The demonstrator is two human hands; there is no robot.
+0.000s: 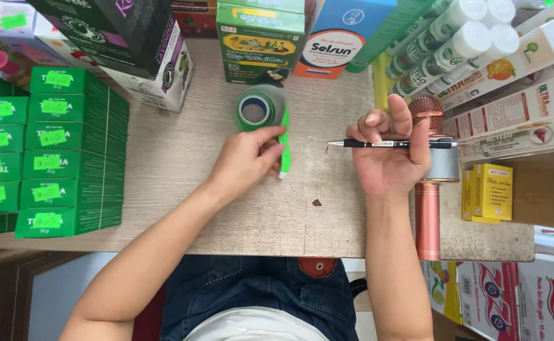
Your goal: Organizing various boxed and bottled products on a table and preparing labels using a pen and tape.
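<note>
Pinching a strip of bright green label tape (284, 144) between thumb and fingertips, the left hand (247, 159) draws it out from the green tape roll (259, 107), which lies flat on the wooden table (182, 158) just beyond the fingertips. The strip runs taut along the outer side of the fingers, apparently held that way to keep it straight and off the tabletop. The fingers are curled close, nearly shut, with only the tape between them.

The right hand (390, 155) grips a black pen (394, 143) sideways, the shaft lying across the fingers under the thumb, its metal tip pointing toward the tape; the index and middle fingers are half raised and loose. The pen looks parked there to keep it ready while the other hand works.

Behind the right hand's knuckles lies a rose-coloured microphone (428, 189). Stacked green boxes (69, 151) stand well outside the left wrist.
</note>
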